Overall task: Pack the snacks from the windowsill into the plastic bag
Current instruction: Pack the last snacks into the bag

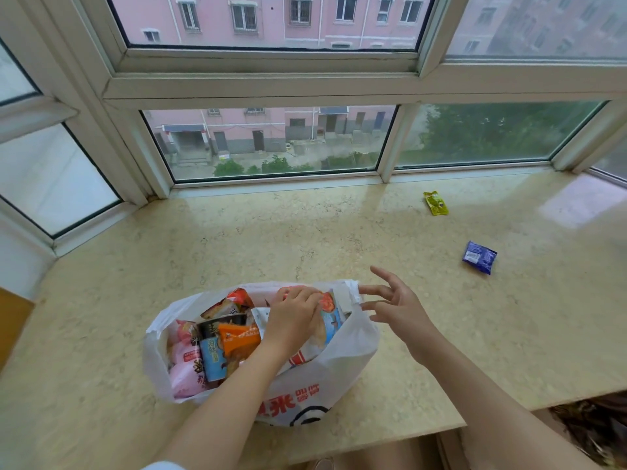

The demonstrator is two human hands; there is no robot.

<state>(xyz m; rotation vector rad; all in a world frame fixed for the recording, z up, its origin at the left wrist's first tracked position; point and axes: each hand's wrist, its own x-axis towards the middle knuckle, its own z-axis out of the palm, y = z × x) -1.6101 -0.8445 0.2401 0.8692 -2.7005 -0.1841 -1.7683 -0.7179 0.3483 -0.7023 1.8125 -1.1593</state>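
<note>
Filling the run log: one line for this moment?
left hand: in plastic bag, on snack | right hand: open beside bag | left out: blue packet, yellow-green packet

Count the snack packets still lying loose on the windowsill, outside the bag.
2. A yellow-green packet lies far right near the window; a blue packet lies nearer, right of the plastic bag. None seem hidden.

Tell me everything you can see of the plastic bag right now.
The plastic bag is thin white film with red characters and a black mark printed on its near side. It lies slumped on the windowsill near the front edge, mouth open upward and crammed with snack packets. The left hand reaches into the mouth onto the packets; the right hand, fingers spread, is at the bag's right rim, apparently touching it.
</note>
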